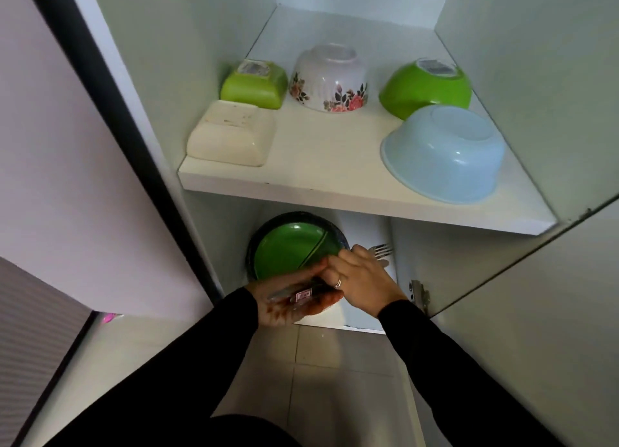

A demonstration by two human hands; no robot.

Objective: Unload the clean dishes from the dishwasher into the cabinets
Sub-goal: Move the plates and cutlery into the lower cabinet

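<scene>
Both my hands are at the lower compartment of an open white cabinet. My left hand (294, 299) lies palm up and holds a bundle of cutlery (301, 294) with a pinkish handle. My right hand (360, 279), with a ring on one finger, grips a metal fork (382, 249) whose tines point into the cabinet. Just behind my hands a green plate (291, 249) sits on a dark plate (264, 227) on the lower shelf.
The upper shelf (318, 182) carries upside-down bowls: a cream square one (231, 135), a green square one (254, 84), a floral white one (330, 79), a green round one (425, 86) and a pale blue one (443, 151). The cabinet door (522, 279) stands open at right. Tiled floor lies below.
</scene>
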